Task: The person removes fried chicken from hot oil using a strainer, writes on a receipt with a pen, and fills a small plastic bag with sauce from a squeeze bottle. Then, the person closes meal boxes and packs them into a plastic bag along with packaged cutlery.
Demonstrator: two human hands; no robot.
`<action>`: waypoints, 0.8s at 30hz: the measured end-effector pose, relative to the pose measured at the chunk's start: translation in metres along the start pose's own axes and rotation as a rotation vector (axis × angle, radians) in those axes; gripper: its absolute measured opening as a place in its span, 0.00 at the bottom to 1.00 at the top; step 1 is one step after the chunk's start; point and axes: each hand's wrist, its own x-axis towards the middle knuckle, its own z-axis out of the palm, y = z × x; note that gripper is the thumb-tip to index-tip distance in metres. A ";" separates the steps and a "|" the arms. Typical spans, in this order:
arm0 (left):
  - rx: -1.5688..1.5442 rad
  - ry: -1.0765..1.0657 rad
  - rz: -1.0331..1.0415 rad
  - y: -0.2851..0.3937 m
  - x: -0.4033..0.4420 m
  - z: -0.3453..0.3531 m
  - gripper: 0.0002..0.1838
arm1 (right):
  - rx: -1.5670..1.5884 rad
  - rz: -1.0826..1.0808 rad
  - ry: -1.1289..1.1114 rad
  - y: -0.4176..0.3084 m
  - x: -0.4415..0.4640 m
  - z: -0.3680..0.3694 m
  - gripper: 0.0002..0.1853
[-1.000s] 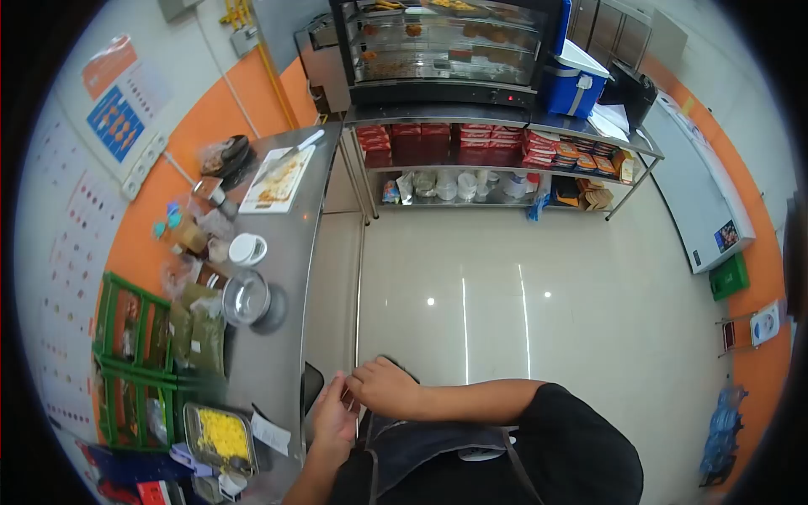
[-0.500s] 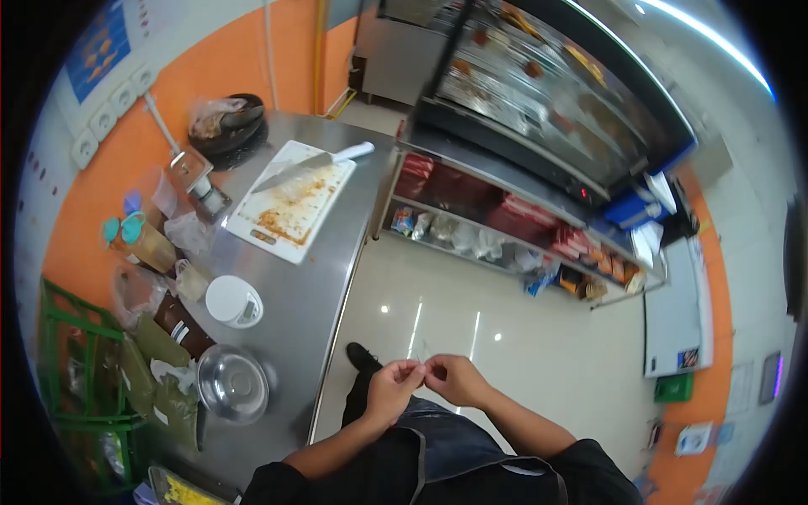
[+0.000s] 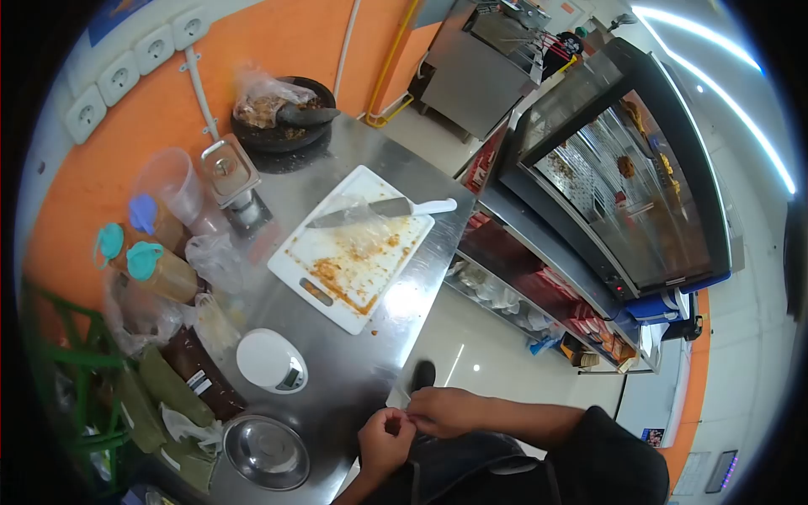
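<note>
The person's left hand (image 3: 385,439) and right hand (image 3: 448,412) meet in front of the body, beside the near edge of a brushed stainless-steel worktop (image 3: 343,379). The left thumb and forefinger curl into a ring, closed at the tips; the right fingers are bunched down against them. Whether anything thin is pinched between them cannot be told — the meeting point is too small and partly hidden.

The left hand is nearer to the shiny round metal bowl (image 3: 266,452), which sits on the worktop to its left, well apart from the fingers. Ahead of the bowl, forward and left of both hands, is a round white kitchen scale (image 3: 263,358) with a small display.

Farther forward lies a white rectangular cutting board (image 3: 299,257) smeared with orange-brown residue — its long axis slants from near left to far right. Across its far part rests a broad-bladed knife with a white handle (image 3: 394,207), the handle pointing right, past the board's edge, neither hand touching it.
</note>
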 end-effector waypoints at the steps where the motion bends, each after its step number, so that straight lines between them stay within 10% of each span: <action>1: 0.023 0.046 0.034 0.005 -0.001 -0.005 0.07 | -0.002 -0.009 0.005 -0.001 0.009 -0.005 0.10; 16: -0.164 0.646 0.076 0.030 -0.004 0.007 0.03 | -0.513 -0.675 -0.021 -0.022 0.090 -0.043 0.09; 18: 0.188 0.689 0.038 0.034 -0.006 0.006 0.07 | -0.472 -0.790 -0.069 -0.014 0.106 -0.049 0.09; 24: -0.075 0.999 0.019 0.034 0.003 0.007 0.14 | -0.147 -0.842 -0.252 -0.030 0.129 -0.034 0.08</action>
